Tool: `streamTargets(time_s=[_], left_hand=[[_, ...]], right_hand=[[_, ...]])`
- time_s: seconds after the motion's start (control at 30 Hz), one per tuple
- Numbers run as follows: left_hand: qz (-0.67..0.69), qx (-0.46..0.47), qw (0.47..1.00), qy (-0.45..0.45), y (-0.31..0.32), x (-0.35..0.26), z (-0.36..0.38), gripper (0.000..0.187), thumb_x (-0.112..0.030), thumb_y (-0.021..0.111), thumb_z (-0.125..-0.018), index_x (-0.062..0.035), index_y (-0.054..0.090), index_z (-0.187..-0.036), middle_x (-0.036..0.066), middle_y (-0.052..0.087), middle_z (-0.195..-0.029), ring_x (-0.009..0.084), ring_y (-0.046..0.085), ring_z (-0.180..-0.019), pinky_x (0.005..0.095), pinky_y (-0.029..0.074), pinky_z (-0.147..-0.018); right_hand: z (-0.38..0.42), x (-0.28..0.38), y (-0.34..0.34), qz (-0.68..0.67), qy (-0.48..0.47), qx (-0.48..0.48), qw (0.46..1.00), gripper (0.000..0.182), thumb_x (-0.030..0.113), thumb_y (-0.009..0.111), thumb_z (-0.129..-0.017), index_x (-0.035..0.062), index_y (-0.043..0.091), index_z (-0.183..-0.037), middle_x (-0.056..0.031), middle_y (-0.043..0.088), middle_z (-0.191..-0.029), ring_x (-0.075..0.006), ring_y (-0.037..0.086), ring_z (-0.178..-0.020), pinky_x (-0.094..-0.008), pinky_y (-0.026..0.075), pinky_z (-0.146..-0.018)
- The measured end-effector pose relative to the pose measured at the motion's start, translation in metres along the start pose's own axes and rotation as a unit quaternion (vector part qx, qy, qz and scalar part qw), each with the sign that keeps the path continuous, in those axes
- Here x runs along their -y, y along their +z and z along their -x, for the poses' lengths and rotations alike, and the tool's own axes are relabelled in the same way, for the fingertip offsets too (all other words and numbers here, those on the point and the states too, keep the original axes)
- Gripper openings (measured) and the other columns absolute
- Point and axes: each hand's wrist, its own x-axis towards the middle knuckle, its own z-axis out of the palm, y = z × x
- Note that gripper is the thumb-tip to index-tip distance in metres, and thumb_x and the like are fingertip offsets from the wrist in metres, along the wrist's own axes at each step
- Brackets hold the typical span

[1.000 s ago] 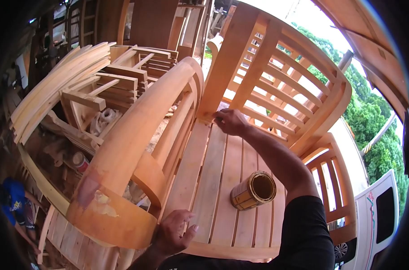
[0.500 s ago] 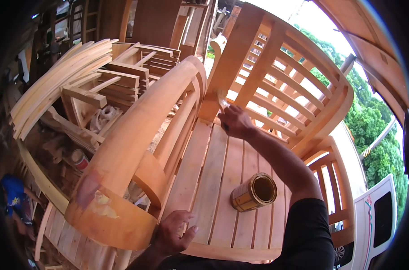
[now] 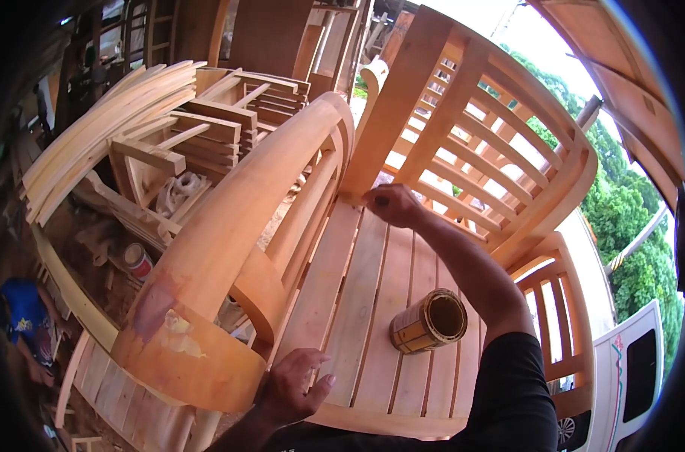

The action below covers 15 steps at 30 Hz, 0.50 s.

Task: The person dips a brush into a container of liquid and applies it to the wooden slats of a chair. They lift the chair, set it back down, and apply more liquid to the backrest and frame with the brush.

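Observation:
My right hand [image 3: 394, 205] is closed around a paintbrush [image 3: 352, 198], whose bristles lie low against the wide upright board [image 3: 403, 98] of the wooden bench's slatted backrest. The brush's handle is mostly hidden by my fingers. My left hand [image 3: 299, 383] is open, fingers apart and holding nothing, near the front of the seat beside the curved armrest [image 3: 229, 218]. Between my arms, an open paint can [image 3: 429, 322] stands on the slatted seat [image 3: 342, 301]. The armrest's front end has a dark purplish stain and a pale patch.
Long pale curved wooden strips [image 3: 109, 135] are stacked on unfinished frames at the left. A red-and-white can [image 3: 137, 260] sits among scraps beyond the armrest. A person in a blue shirt [image 3: 27, 305] is at the far left. At right stands a white vehicle [image 3: 625, 377].
My right hand has moved slightly down with the paintbrush, from the upright board's lower part to its bottom end. My left hand stays nearly in place; the view has shifted slightly.

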Motion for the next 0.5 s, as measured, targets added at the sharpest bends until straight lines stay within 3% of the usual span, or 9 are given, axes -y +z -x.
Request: streamTargets(time_s=[0.1, 0.2, 0.3, 0.4, 0.5], left_hand=[[-0.011, 0.007, 1.0, 0.01, 0.001, 0.004, 0.001, 0.029, -0.014, 0.075, -0.087, -0.0035, 0.066, -0.113, 0.015, 0.069, -0.107, 0.0254, 0.07, -0.091, 0.035, 0.059, -0.075], [0.002, 0.011, 1.0, -0.016, -0.001, -0.003, -0.001, 0.029, -0.014, 0.075, -0.087, -0.0037, 0.067, -0.113, 0.015, 0.069, -0.106, 0.025, 0.07, -0.09, 0.0349, 0.059, -0.074], [-0.004, 0.009, 1.0, -0.006, 0.001, 0.004, 0.0, 0.03, -0.014, 0.075, -0.087, -0.0039, 0.067, -0.114, 0.015, 0.069, -0.105, 0.0247, 0.07, -0.09, 0.0345, 0.059, -0.074], [0.0, 0.007, 1.0, -0.011, 0.002, 0.002, 0.0, 0.031, -0.014, 0.075, -0.087, -0.0039, 0.067, -0.114, 0.014, 0.068, -0.104, 0.0242, 0.07, -0.088, 0.0343, 0.059, -0.074], [0.011, 0.006, 1.0, -0.014, 0.001, 0.001, -0.001, 0.031, -0.014, 0.075, -0.087, -0.0038, 0.066, -0.115, 0.015, 0.068, -0.104, 0.0237, 0.07, -0.087, 0.034, 0.058, -0.074]], right_hand=[[-0.003, 0.009, -0.012, 0.02, 0.049, -0.031, 0.998, 0.017, 0.015, 0.073, -0.088, 0.0092, 0.079, -0.103, -0.0155, 0.075, -0.09, -0.0329, 0.073, -0.078, -0.0415, 0.059, -0.072], [0.002, -0.011, -0.012, 0.064, 0.019, 0.019, 0.998, 0.019, 0.016, 0.073, -0.086, 0.0096, 0.079, -0.103, -0.0162, 0.075, -0.09, -0.0328, 0.072, -0.077, -0.0415, 0.059, -0.073], [-0.02, -0.006, -0.014, 0.074, 0.046, 0.035, 0.996, 0.02, 0.015, 0.071, -0.084, 0.0105, 0.08, -0.102, -0.0145, 0.075, -0.088, -0.0331, 0.072, -0.08, -0.0417, 0.059, -0.075], [-0.033, -0.003, -0.003, 0.055, 0.011, 0.004, 0.998, 0.021, 0.013, 0.065, -0.084, 0.0118, 0.08, -0.099, -0.0135, 0.075, -0.086, -0.0338, 0.071, -0.082, -0.0416, 0.058, -0.075], [-0.037, -0.021, 0.005, 0.1, 0.052, 0.076, 0.991, 0.023, 0.016, 0.063, -0.084, 0.0159, 0.081, -0.098, -0.0114, 0.076, -0.09, -0.0331, 0.071, -0.084, -0.0426, 0.058, -0.076]])
